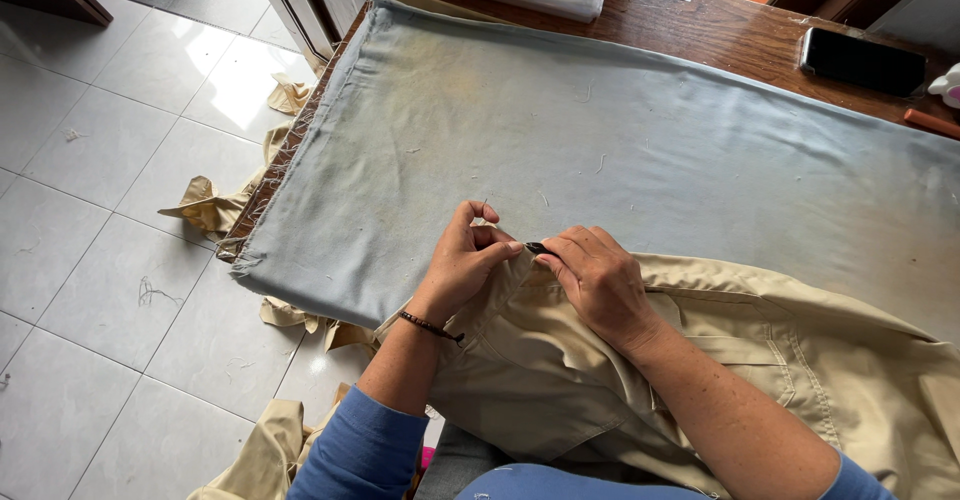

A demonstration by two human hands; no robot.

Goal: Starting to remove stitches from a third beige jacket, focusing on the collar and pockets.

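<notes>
Presently, a beige garment is spread on the grey padded cloth at the near table edge. Its seam edge is pinched shut by the left hand; a small dark tool is closed in the right hand. Fabric should be kept taut and the tool tip worked along the stitching only, clear of fingertips.

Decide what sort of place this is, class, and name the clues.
Probably a tailoring or sewing workroom. Both hands, left hand and right hand, work on a beige garment over a grey padded cloth on a wooden table; beige fabric scraps litter the tiled floor.
</notes>
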